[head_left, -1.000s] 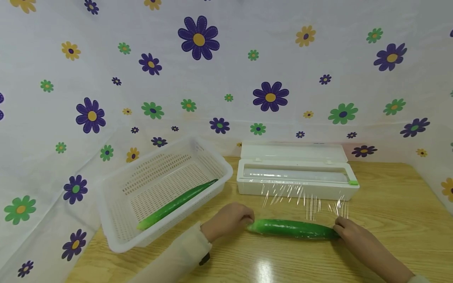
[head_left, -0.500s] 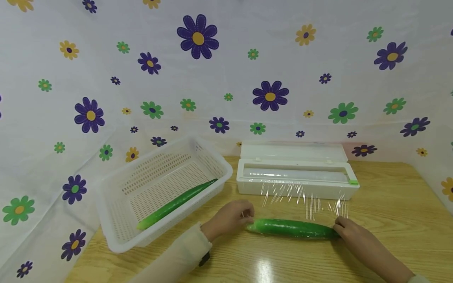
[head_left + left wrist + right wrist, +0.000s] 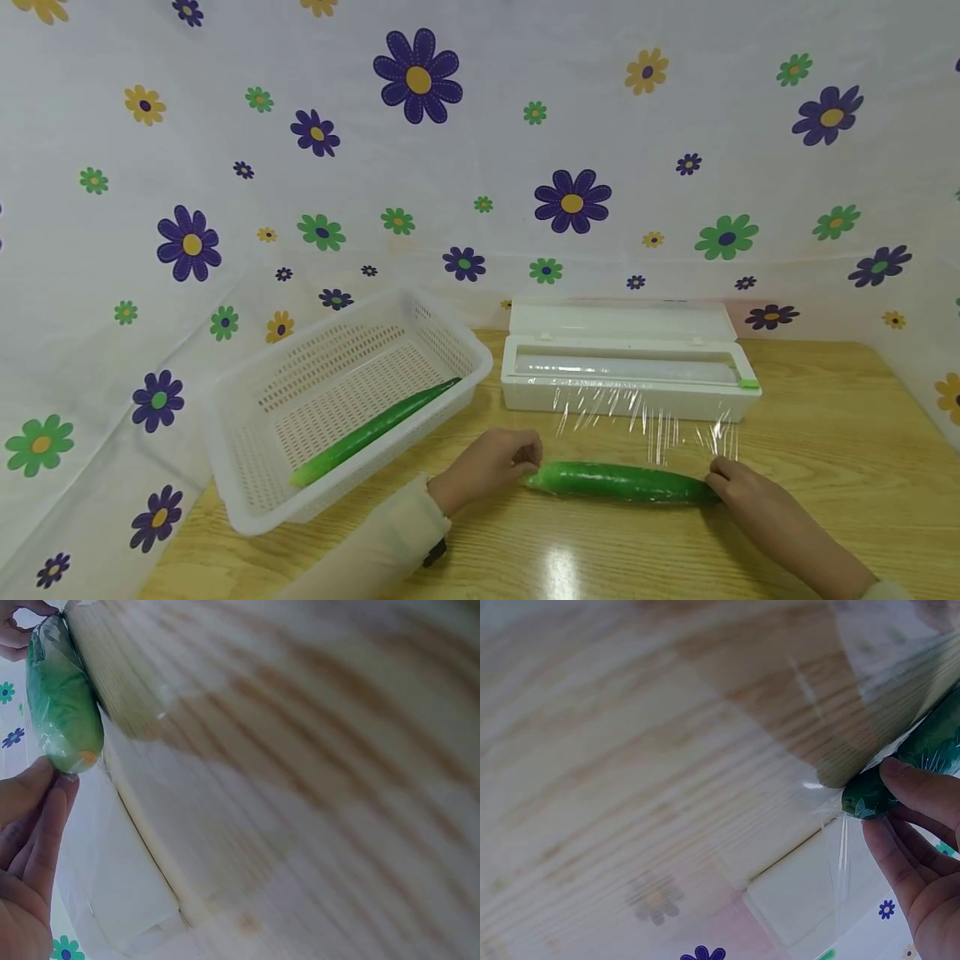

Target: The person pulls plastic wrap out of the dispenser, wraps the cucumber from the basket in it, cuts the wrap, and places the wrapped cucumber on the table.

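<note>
A green cucumber [image 3: 622,482] lies sideways on the table, wrapped in clear cling film [image 3: 660,437] that stretches back to a white dispenser box [image 3: 630,403]. At its pale left end, my left hand [image 3: 491,467] pinches the film between thumb and fingers. In the left wrist view, the fingertips [image 3: 56,780] meet right at the rounded tip. My right hand [image 3: 750,500] grips the dark right end. The right wrist view has the thumb [image 3: 904,776] on top of that end and the other fingers underneath, with film creasing around it.
To the left stands a white perforated basket [image 3: 480,367], with a second cucumber [image 3: 375,429] lying along its near wall. The dispenser's lid [image 3: 622,321] is raised, and a film roll [image 3: 630,369] shows inside. A flowered cloth [image 3: 480,125] hangs behind the wooden table [image 3: 832,417].
The left hand's fingers have spread from a tight curl into a rounder loop at the cucumber's pale end. The right hand and the cucumber have stayed in place.
</note>
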Available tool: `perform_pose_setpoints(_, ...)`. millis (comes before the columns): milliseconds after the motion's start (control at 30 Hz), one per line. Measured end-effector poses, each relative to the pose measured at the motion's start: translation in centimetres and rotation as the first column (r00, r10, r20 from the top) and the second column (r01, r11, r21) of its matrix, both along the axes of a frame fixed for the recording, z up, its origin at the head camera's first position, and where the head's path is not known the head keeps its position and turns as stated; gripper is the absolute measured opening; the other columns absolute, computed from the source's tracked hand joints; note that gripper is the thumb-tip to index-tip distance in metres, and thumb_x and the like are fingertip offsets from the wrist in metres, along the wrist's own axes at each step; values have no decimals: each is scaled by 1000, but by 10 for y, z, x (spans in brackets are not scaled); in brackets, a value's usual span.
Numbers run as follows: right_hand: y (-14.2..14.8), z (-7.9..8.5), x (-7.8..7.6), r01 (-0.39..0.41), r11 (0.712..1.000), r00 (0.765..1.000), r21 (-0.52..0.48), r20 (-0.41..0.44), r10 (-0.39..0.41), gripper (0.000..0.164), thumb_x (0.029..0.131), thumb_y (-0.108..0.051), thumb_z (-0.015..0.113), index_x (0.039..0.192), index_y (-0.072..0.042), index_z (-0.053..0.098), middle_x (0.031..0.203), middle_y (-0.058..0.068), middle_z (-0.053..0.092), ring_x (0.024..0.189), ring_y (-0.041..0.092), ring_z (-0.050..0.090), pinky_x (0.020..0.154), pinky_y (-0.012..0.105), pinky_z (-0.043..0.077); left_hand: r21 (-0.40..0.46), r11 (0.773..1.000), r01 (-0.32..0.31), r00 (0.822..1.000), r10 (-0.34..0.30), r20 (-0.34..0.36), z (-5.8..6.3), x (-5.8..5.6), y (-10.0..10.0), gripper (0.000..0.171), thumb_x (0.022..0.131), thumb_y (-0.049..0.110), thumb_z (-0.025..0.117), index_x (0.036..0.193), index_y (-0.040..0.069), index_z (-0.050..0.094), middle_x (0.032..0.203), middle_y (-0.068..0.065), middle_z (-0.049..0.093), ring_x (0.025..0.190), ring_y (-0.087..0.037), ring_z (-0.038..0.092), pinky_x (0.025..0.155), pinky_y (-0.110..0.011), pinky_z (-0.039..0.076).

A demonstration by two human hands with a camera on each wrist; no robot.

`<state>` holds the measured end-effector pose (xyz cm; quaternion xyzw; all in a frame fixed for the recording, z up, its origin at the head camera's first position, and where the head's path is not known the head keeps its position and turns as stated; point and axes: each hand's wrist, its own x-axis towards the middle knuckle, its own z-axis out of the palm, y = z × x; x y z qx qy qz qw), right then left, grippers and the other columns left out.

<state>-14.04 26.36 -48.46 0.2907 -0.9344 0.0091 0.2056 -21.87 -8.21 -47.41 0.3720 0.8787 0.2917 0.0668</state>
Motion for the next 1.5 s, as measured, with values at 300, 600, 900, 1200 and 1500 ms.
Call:
perform_pose_setpoints(300, -1, 1, 0, -13, 1000, 1000, -7, -22, 13, 26, 54, 7, 82, 73, -2, 67, 78, 4, 58, 68, 13, 58, 59, 19, 53, -8, 1000, 11, 998, -11, -57, 4, 5, 0, 17, 86, 10, 65, 103, 7, 66, 93, -5, 74, 83, -10, 70, 74, -12, 52)
perform_pose_setpoints(600, -1, 1, 1, -2, 1000, 1000, 3, -8, 2, 25, 55, 8, 83, 73, 0, 68, 78, 5, 58, 69, 13, 58, 59, 19, 53, -137, 987, 85, 992, -97, -83, 3, 14, -1, 25, 89, 17, 63, 114, 10, 64, 104, 0, 71, 91, -4, 66, 79, -12, 50)
perform_pose_setpoints(900, -1, 2, 5, 49, 999, 995, 8, 83, -49, 29, 62, 13, 76, 88, 4, 66, 90, 10, 60, 82, 21, 62, 68, 28, 56, -228, 970, 83, 901, -170, -400, -1, 19, 10, 26, 83, 24, 69, 105, 14, 58, 81, 7, 68, 63, 0, 57, 58, -9, 45)
perform_pose_setpoints(1200, -1, 1, 4, 7, 999, 999, -39, 39, -6, 38, 59, 8, 79, 90, -3, 61, 87, 5, 58, 76, 17, 61, 63, 28, 55, -272, 961, 47, 833, -189, -520, 3, 20, 15, 7, 88, 17, 63, 86, 16, 57, 71, 7, 66, 56, -2, 57, 52, -10, 44)
perform_pose_setpoints(1500, -1, 0, 2, 2, 1000, 1000, -27, 17, -2, 36, 60, 8, 76, 88, -6, 58, 86, 4, 55, 72, 14, 56, 58, 26, 53, -319, 947, -26, 918, -104, -384, 7, 17, 21, 5, 90, 9, 56, 87, 12, 54, 61, 4, 56, 46, -1, 40, 43, -12, 34)
